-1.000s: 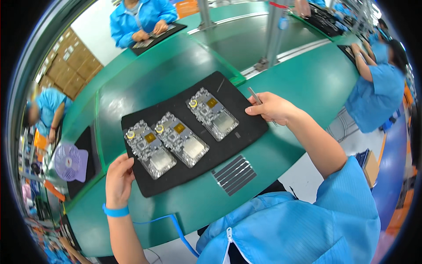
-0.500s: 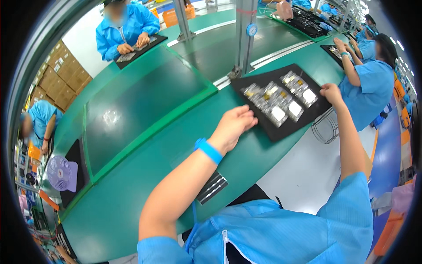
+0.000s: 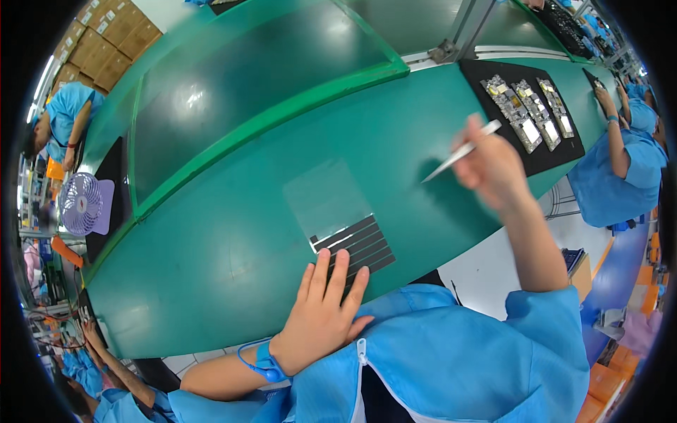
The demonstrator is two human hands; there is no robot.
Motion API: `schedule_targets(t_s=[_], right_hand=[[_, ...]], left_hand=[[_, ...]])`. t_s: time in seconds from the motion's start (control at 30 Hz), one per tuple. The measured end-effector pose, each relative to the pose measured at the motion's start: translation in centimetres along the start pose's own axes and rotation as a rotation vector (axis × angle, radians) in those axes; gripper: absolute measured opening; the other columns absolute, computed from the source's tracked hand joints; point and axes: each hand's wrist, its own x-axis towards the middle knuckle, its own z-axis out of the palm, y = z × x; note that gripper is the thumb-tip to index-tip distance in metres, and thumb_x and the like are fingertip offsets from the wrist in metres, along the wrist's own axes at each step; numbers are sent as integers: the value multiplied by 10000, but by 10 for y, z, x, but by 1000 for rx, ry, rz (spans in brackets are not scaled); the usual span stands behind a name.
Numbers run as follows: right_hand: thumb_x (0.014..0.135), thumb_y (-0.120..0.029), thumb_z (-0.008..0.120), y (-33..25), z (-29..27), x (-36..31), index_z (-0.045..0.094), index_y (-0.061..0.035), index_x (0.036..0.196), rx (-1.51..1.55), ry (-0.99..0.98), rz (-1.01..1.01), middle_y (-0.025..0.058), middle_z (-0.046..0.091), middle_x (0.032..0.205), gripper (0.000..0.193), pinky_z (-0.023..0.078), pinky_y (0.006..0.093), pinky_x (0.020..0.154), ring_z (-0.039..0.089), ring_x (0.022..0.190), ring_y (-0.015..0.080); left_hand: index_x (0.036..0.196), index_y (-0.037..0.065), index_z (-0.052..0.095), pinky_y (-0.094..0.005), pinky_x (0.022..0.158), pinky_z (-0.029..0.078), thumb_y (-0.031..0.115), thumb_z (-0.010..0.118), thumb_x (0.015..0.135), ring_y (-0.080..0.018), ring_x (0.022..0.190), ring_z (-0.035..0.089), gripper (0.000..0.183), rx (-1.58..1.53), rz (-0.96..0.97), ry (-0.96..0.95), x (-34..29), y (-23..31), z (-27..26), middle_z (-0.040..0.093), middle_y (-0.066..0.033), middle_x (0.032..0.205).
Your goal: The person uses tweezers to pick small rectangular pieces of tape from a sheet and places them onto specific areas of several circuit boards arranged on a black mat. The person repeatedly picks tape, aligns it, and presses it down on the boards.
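My left hand (image 3: 326,303), a blue wrist strap on its wrist, lies with fingers spread over a sheet of black strips (image 3: 371,243) near the table's front edge. Joined to the strips is a clear film (image 3: 326,194), lying flat beyond them. My right hand (image 3: 488,158), slightly blurred, is closed round slim white tweezers (image 3: 458,155). Their pointed tip is toward the left, above the green table (image 3: 233,261). At the right, a black mat (image 3: 564,151) bears three circuit boards, the nearest circuit board (image 3: 513,113) being the leftmost; no hand touches them.
Raised green edging (image 3: 282,144) borders a dark panel at the far left. A metal post (image 3: 465,35) stands behind the black mat. A purple fan (image 3: 86,204) sits at the left end. Co-workers in blue sit at both sides, one person (image 3: 613,169) just past the mat.
Both hands have left the black mat, which now lies farther right and flat on the table. My left hand moved onto the black strips; my right hand now holds tweezers. The view has shifted.
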Motion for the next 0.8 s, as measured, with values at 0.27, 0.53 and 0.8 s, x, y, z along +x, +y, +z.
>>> schedule_targets(t_s=[0.27, 0.53, 0.8], right_hand=[[899, -203, 639, 46, 108, -16, 498, -48, 906, -96, -186, 29, 49, 608, 701, 210, 437, 198, 470, 583, 542, 79], [907, -150, 628, 46, 129, -18, 456, -32, 903, -178, -112, 35, 85, 619, 696, 208, 442, 186, 446, 604, 523, 96], [922, -177, 610, 46, 132, -21, 446, -31, 905, -228, -90, 38, 86, 616, 689, 222, 457, 187, 457, 600, 510, 99]], left_hand=[[1277, 12, 507, -545, 931, 432, 394, 744, 721, -500, 1199, 424, 715, -102, 45, 90, 0, -15, 7, 427, -313, 1297], [1277, 105, 541, -603, 994, 320, 459, 756, 692, -500, 1246, 346, 717, -182, -16, 26, 5, -49, -15, 341, -338, 1319], [1296, 182, 538, -607, 1005, 309, 517, 750, 669, -501, 1277, 316, 741, -209, -10, 61, -1, -59, -5, 294, -341, 1367]])
